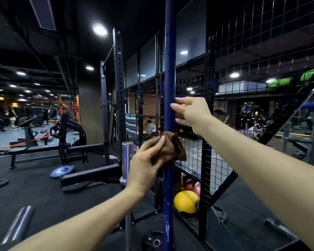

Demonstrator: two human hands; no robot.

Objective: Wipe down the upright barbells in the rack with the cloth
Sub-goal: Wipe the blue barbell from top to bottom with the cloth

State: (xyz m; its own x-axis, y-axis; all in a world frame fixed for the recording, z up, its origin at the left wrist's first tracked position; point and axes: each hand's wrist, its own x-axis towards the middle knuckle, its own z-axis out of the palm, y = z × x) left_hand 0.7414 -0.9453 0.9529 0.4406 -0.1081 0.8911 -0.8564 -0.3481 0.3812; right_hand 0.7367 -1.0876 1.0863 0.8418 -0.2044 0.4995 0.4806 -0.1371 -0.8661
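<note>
Blue paint, chipped in places, covers the upright barbell [169, 69] that we steady with both hands. Our right hand [190, 113] sits higher on the bar, its fingers curled round the shaft from the right side, fingertips showing at the bar's left edge and the thumb lower down. Just below those fingers, our left hand [145, 165] pinches a dark brown cloth [172, 149] between thumb and fingers and presses it around the bar, the cloth bunched and wrapped over the shaft with a loose corner hanging to the right. To the left of our left-hand fingers stands a chrome barbell sleeve [125, 160], upright and close beside the blue bar. Behind the fingers of both hands runs a black wire mesh wall [243, 51]. Below our left hand, past the bar's right side, a yellow ball [186, 201] rests on the floor by the mesh.
</note>
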